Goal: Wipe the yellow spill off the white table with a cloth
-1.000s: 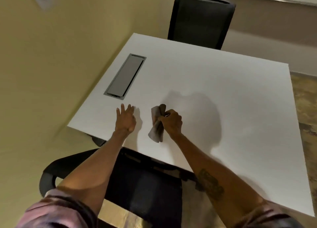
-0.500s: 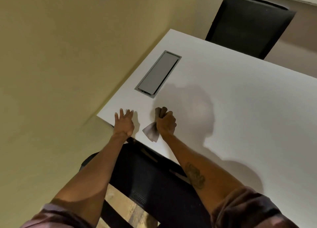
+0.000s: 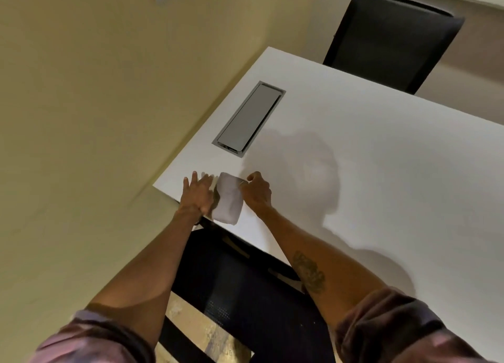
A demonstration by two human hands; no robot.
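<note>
A pale grey cloth [image 3: 229, 200] lies folded near the front left corner of the white table [image 3: 368, 150]. My right hand [image 3: 256, 191] pinches the cloth's upper right edge with curled fingers. My left hand [image 3: 197, 195] rests flat beside the cloth on its left, fingers spread, touching or nearly touching it. I see no yellow spill on the table surface.
A grey cable-box lid [image 3: 249, 117] is set into the table behind the hands. A black chair [image 3: 392, 38] stands at the far side, another black chair [image 3: 245, 289] under the near edge. A yellow wall runs along the left.
The cloth went from bunched in my right fist to spread out flatter between both hands. My left hand stayed flat beside it, and the view shifted left.
</note>
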